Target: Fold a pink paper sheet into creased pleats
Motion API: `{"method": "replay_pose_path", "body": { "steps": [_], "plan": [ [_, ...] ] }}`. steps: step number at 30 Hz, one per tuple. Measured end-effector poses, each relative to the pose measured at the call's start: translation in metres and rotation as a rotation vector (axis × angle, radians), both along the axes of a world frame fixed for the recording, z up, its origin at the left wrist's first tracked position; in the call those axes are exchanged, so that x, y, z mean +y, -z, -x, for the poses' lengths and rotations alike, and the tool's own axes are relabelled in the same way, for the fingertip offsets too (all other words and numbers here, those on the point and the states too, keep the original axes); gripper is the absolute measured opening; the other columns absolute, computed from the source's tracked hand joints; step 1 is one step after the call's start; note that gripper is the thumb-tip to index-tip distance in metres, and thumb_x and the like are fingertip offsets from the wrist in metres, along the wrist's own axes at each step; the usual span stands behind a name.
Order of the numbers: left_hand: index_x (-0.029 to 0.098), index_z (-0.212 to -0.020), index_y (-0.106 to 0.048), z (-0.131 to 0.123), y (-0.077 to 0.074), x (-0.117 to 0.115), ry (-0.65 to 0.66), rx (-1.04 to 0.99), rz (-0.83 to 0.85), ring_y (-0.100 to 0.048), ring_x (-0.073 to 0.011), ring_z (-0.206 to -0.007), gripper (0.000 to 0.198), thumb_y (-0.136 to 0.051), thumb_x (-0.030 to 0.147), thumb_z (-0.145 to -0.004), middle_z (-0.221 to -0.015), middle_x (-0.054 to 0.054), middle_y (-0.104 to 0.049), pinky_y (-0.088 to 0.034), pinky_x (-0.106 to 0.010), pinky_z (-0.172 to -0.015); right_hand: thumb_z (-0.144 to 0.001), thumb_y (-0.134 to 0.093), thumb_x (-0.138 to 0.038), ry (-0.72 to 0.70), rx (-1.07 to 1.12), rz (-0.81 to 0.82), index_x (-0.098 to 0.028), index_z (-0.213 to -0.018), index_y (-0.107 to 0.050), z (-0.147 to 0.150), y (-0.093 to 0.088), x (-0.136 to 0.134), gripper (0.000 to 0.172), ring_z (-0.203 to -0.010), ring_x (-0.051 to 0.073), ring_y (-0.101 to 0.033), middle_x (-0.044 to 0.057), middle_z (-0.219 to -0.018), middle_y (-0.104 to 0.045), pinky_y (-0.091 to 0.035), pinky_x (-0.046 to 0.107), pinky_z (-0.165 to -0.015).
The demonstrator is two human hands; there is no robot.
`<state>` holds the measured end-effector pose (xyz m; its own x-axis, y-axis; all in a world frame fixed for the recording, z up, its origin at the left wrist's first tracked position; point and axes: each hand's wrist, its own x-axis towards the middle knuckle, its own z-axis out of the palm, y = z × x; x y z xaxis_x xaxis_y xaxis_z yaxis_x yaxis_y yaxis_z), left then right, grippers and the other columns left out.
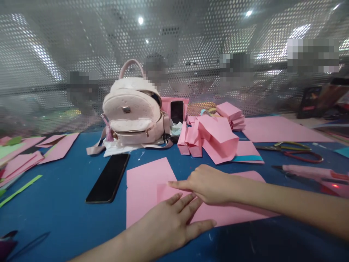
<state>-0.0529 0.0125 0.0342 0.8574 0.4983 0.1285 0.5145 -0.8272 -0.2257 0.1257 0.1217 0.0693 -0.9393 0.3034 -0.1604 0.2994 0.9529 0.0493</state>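
Observation:
A pink paper sheet [147,178] lies on the blue table [68,214] in front of me, with one part folded over. My left hand [169,222] rests flat on the sheet, fingers stretched out and spread. My right hand [207,183] reaches in from the right and presses on the folded edge, its index finger pointing left along the crease and the other fingers curled under. Neither hand holds anything.
A black phone [108,178] lies left of the sheet. Behind stand a pink backpack [133,111], a pile of folded pink paper pieces [212,136] and a second phone [177,111]. Scissors [294,151] and a pink glue gun [313,173] lie right. Paper scraps [24,156] lie at the left.

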Motion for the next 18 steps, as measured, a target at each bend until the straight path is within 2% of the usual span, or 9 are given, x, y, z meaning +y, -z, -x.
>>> {"method": "replay_pose_path", "body": {
  "steps": [4,9,12,15,18],
  "plan": [
    [0.027,-0.155,-0.032,0.000,-0.002,-0.001,-0.016,-0.005,0.004,-0.062,-0.0301,-0.121,0.055,-0.046,0.020,-0.103,-0.139,-0.016,-0.058,-0.054,-0.040,-0.097,-0.082,-0.063,-0.016,-0.081,0.005,0.016,-0.030,-0.150,-0.042,0.024,-0.005,0.000,0.073,-0.062,0.021,-0.064,0.004,-0.075,-0.074,-0.020,0.029,-0.049],
    [0.026,-0.155,-0.032,0.002,-0.001,0.000,-0.002,-0.021,0.014,-0.057,-0.0304,-0.126,0.059,-0.050,0.015,-0.100,-0.144,-0.016,-0.053,-0.053,-0.039,-0.096,-0.088,-0.057,-0.015,-0.112,-0.044,0.041,-0.027,-0.152,-0.041,0.048,-0.014,-0.005,0.067,-0.060,0.020,-0.062,0.004,-0.073,-0.073,-0.022,0.029,-0.050],
    [0.026,-0.155,-0.032,0.002,0.001,0.001,-0.001,-0.029,0.025,-0.057,-0.0305,-0.125,0.061,-0.052,0.014,-0.099,-0.143,-0.016,-0.053,-0.054,-0.039,-0.094,-0.090,-0.056,-0.015,-0.116,-0.046,0.019,-0.026,-0.153,-0.038,0.049,-0.012,-0.007,0.067,-0.062,0.020,-0.063,0.005,-0.077,-0.074,-0.022,0.029,-0.049],
    [0.026,-0.155,-0.033,0.002,0.003,0.002,-0.007,-0.047,0.038,-0.059,-0.0291,-0.122,0.058,-0.051,0.015,-0.100,-0.139,-0.015,-0.056,-0.056,-0.038,-0.091,-0.093,-0.055,-0.018,-0.092,-0.019,0.013,-0.030,-0.155,-0.034,0.042,-0.001,-0.007,0.066,-0.066,0.021,-0.066,0.004,-0.085,-0.076,-0.023,0.028,-0.048],
    [0.027,-0.153,-0.035,0.001,0.002,0.001,-0.013,-0.051,0.066,-0.064,-0.0281,-0.114,0.057,-0.051,0.016,-0.100,-0.130,-0.013,-0.062,-0.058,-0.038,-0.087,-0.094,-0.057,-0.020,-0.029,0.051,0.027,-0.034,-0.152,-0.039,0.029,0.010,-0.007,0.063,-0.067,0.020,-0.067,0.003,-0.086,-0.076,-0.025,0.026,-0.048]
  ]
}}
